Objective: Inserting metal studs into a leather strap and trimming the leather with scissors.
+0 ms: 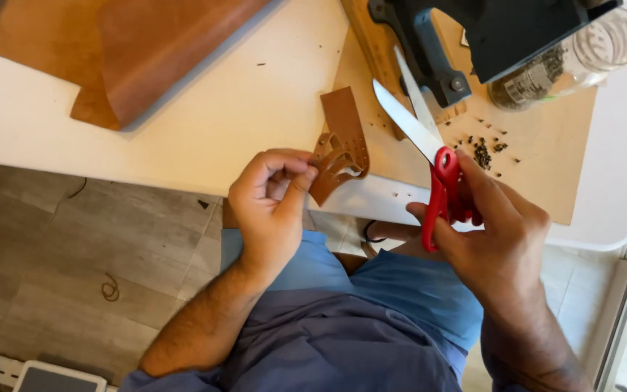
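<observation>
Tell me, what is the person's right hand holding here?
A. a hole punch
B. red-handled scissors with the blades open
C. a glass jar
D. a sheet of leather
B: the right hand grips the red-handled scissors, their blades spread apart and pointing up, while the left hand pinches a small brown leather strip.

Single head-worn view, looking steeply down, close over table edge [183, 170]

Leather sheets [139, 58], glass jar [582, 58], perhaps a black punch press [502, 33].
</observation>
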